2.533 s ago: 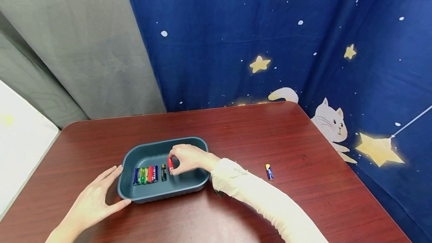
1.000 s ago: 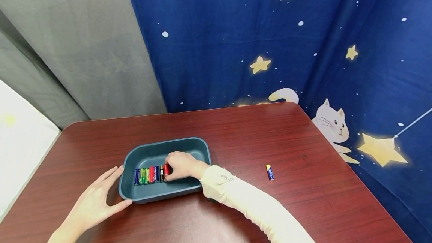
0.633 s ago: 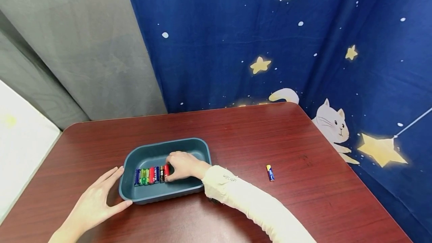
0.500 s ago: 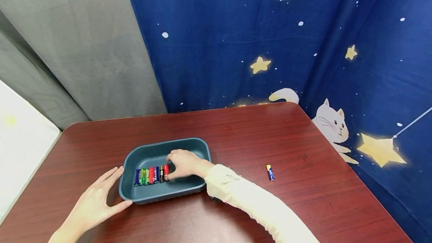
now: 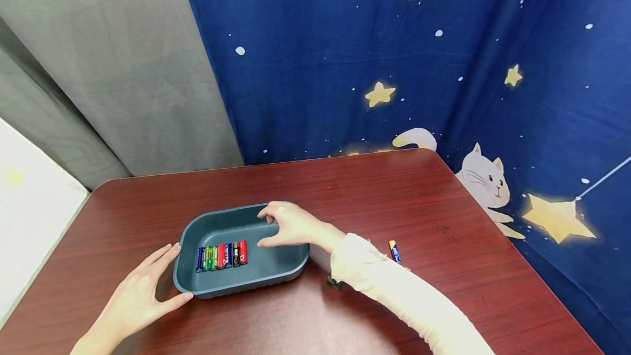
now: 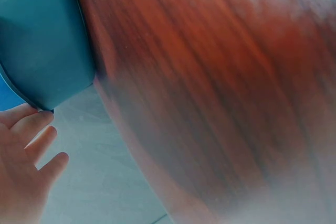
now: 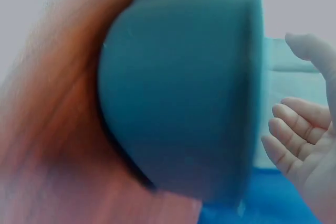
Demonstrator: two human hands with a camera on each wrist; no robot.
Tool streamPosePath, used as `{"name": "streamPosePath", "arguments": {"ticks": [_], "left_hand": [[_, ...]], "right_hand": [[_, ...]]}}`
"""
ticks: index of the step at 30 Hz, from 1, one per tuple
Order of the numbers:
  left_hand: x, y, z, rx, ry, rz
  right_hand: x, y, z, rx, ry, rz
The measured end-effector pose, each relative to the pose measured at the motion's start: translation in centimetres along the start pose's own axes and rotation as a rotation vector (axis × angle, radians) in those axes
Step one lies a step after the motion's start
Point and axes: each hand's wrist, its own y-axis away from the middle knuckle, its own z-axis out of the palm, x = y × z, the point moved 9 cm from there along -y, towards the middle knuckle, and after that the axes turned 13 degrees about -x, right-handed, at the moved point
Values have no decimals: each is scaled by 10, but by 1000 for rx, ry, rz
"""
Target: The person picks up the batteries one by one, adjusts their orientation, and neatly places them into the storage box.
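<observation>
A blue-green tray (image 5: 268, 277) stands on the table with a row of several batteries (image 5: 215, 257) lying side by side in its left half. The red battery (image 5: 243, 252) lies at the row's right end, against a black one (image 5: 236, 255). My left hand (image 5: 135, 297) touches the tray's left end with its fingers and thumb spread; the left wrist view shows fingertips at the rim. Over the tray's right part hovers my right hand (image 5: 291, 226), thumb and fingers apart and nothing between them. In the right wrist view its palm and relaxed fingers (image 7: 296, 129) are bare.
A single blue and yellow battery (image 5: 394, 251) lies on the table to the right of the tray, partly behind the right sleeve (image 5: 394, 284). The reddish-brown table (image 5: 345, 196) ends at a grey and blue curtain (image 5: 315, 70) behind.
My right hand sets the red battery down beside the black one at the row's end, lets go, and moves up and to the right. The left hand stays at the tray.
</observation>
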Motion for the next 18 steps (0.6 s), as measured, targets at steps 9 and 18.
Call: {"name": "streamPosePath", "arguments": {"ticks": [9, 18], "left_hand": [[2, 1, 1, -15, 4, -14], [5, 4, -2, -6, 2, -9]], "right_hand": [[22, 55, -48, 232, -152, -155], [58, 116, -69, 336, -163, -93]]}}
